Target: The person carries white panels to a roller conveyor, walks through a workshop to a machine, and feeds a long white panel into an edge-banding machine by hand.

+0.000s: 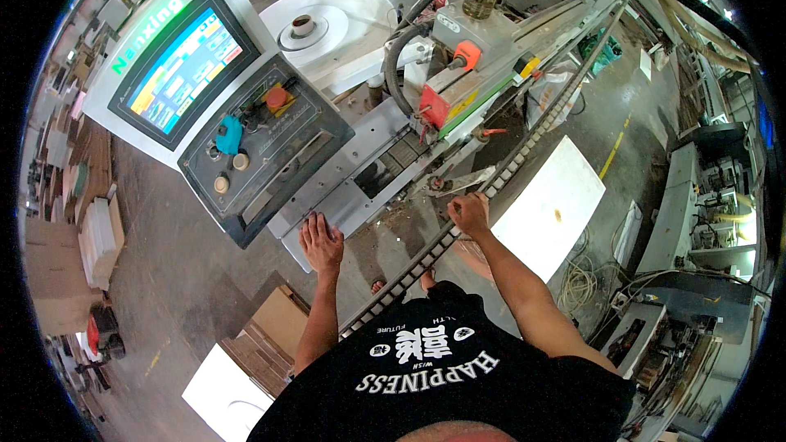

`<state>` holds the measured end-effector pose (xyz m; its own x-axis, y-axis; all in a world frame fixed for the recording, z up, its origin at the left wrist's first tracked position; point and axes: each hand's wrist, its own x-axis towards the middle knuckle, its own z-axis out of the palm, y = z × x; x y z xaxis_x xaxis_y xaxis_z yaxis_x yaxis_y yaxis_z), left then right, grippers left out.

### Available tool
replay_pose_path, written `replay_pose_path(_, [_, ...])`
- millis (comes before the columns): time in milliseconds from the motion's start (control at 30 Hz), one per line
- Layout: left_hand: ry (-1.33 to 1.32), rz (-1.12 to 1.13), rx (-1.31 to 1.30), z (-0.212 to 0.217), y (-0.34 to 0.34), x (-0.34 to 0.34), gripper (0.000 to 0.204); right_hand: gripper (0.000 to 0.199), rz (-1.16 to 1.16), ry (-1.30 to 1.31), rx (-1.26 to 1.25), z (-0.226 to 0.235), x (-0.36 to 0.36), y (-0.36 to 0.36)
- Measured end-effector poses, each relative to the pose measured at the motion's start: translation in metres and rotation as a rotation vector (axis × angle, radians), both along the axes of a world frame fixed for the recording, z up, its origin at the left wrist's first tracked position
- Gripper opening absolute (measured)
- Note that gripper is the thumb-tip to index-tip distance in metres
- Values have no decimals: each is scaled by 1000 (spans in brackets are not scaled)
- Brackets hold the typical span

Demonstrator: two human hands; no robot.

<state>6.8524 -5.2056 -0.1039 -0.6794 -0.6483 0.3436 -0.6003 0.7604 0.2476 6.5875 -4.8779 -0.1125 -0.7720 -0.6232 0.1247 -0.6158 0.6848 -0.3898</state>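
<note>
My left hand [321,244] lies flat, fingers stretched out, on the near end of the grey metal machine bed [364,127]. Just above it, a tilted control panel [266,147] carries a lit touch screen [182,67], a red button [277,98] and round knobs. My right hand [469,214] has its fingers curled at the long roller rail [518,160], which runs diagonally past my body. Whatever those fingers hold, if anything, is hidden. A white board [550,209] lies to the right of the rail, close by my right forearm.
Beyond the bed stands a white round reel [327,20]. The machine head has a red guard [435,105] and a hose [395,61]. At lower left are stacked brown boards [274,327]; coiled cable [580,282] lies on the floor at right, beside other machinery [696,237].
</note>
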Motion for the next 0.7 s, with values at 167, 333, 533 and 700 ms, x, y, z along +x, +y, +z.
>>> replay_pose_path(167, [-13, 21, 4, -1, 1, 0, 50, 27, 7, -6, 15, 4, 0, -1])
replay_pose_path(333, [27, -9, -35, -1, 0, 0, 51, 28, 26, -28, -11, 2, -1, 0])
replay_pose_path(533, [14, -10, -40, -2, 0, 1, 54, 28, 18, -26, 31, 4, -1, -1])
replay_pose_path(700, [-3, -12, -25, 0, 0, 1, 55, 28, 6, -23, 71, 3, -1, -1])
